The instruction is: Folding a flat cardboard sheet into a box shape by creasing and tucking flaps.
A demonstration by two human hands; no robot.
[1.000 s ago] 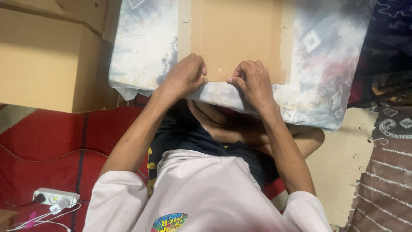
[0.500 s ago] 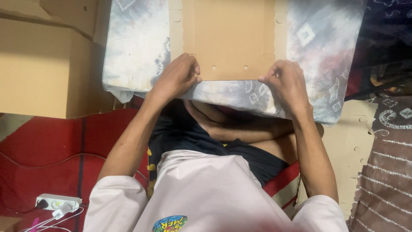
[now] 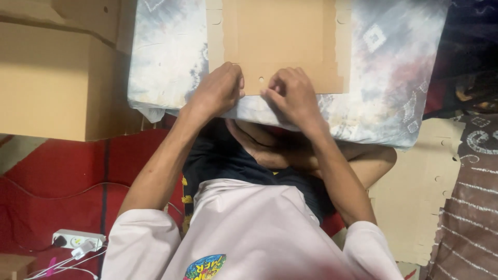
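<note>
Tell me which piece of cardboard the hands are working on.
The flat cardboard sheet on the tie-dye cushion; left hand and right hand press its near edge. The big box stands untouched at left.

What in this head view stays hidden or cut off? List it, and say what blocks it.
- Cardboard sheet: its far part is cut off by the top edge.
- Its near edge: partly covered by the left hand and right hand.
- Fingertips of both hands: curled under, so the grip cannot be made out.
- Large cardboard box: cut off by the left edge.
- Power strip: too small for detail.
</note>
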